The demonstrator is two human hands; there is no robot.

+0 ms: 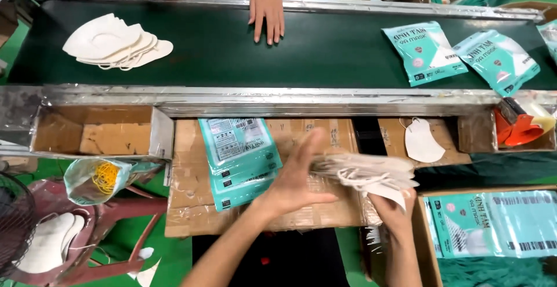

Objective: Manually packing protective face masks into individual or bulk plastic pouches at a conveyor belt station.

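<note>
Two hands — left hand, right hand — around mask stack.

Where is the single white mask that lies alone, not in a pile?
In the head view, the single white mask lies right of centre on the cardboard ledge under the belt's metal rail, left of the orange tape dispenser.

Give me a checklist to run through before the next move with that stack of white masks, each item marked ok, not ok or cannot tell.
1. Stack of white masks supported: ok, the right hand holds it from below.
2. Left hand on the stack: ok, its open palm presses the stack's near end.
3. Stack squared up: not ok, ear loops and edges splay out.
4. Teal pouches within reach: ok, piled on the cardboard worktop beside the left hand.
5. Conveyor belt space ahead: ok, bare belt between a co-worker's hand and the filled packs.
6. Mask count: cannot tell, layers blur together.
</note>
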